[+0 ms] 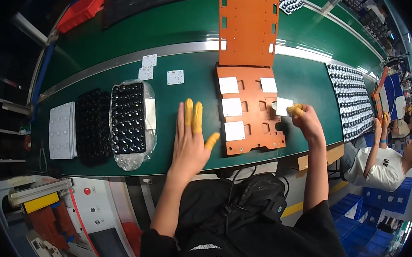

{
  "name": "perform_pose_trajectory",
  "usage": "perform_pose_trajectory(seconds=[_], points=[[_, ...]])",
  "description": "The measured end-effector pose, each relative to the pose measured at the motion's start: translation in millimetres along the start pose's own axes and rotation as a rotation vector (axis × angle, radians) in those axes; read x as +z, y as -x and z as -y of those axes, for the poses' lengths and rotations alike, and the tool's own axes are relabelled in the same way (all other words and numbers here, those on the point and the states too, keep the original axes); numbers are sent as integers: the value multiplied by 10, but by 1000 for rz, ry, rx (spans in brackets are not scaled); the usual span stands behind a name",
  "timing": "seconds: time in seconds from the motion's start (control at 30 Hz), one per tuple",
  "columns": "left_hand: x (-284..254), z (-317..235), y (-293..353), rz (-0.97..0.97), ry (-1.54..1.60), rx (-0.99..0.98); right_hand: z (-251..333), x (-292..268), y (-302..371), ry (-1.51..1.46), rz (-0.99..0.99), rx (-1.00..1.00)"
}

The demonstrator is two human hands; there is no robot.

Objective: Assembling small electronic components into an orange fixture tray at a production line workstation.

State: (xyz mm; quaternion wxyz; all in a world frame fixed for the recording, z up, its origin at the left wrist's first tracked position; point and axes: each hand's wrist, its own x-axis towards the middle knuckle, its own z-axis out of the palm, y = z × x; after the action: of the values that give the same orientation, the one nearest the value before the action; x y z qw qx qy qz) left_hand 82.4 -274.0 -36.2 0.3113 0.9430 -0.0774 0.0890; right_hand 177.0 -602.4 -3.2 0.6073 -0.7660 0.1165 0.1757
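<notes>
My right hand (pixel 308 123), yellow finger cots on its fingertips, pinches a small white square board (pixel 284 106) at the right edge of an orange fixture (pixel 256 134). The fixture lies flat with its hinged orange lid (pixel 246 25) swung back. Three white square boards, one of them the middle board (pixel 231 107), lie in its left column, and a single board (pixel 268 85) sits at its upper right. To the left of the fixture, my left hand (pixel 188 146) hovers over the green table with fingers stretched, open and holding nothing; it also wears yellow finger cots.
Loose white square boards (pixel 175 77) lie beyond my left hand. Further left are a black lens tray (pixel 129 117) in clear plastic and a stack of white sheets (pixel 62 131). A tray of black dome parts (pixel 352 99) lies right. Another person (pixel 383 164) works at the far right.
</notes>
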Motion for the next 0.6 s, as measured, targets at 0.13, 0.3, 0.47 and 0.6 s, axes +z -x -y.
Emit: perform_pose_trajectory(seconds=[0.13, 0.3, 0.47, 0.6], points=[[-63, 188, -364, 37, -141, -67, 76, 128, -251, 259, 63, 72], [115, 564, -664, -98, -320, -100, 69, 349, -295, 383, -5, 20], [208, 345, -341, -111, -369, -60, -51, 414, -257, 274, -35, -7], [189, 216, -16, -169, -317, -2, -151, 325, -290, 276, -160, -62]])
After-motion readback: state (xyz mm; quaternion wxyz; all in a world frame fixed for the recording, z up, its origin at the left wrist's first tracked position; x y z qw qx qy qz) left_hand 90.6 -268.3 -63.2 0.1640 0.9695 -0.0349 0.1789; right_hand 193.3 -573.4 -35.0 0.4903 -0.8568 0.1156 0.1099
